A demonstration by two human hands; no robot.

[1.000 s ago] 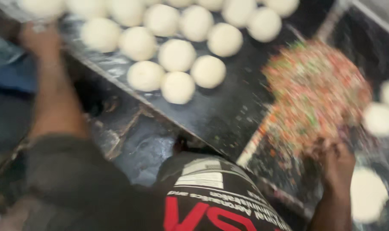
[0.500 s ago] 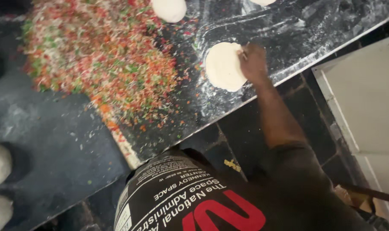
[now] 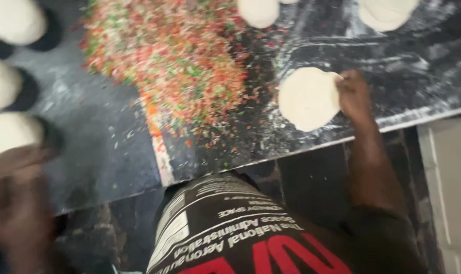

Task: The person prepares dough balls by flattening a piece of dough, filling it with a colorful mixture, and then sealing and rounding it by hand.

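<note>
Dark floured surface (image 3: 418,76) carries everything. Right hand (image 3: 353,94) pinches the right edge of a flat dough disc (image 3: 307,99) near the front edge. Left hand (image 3: 14,203) is blurred at lower left; I cannot tell its grip. Dough balls (image 3: 9,132) lie just above it. Coloured sprinkles (image 3: 174,66) spread left of the disc.

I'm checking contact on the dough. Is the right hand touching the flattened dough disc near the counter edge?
Touching. The head view shows the right hand with its fingertips overlapping the right rim of the flattened dough disc, no gap between them.
</note>
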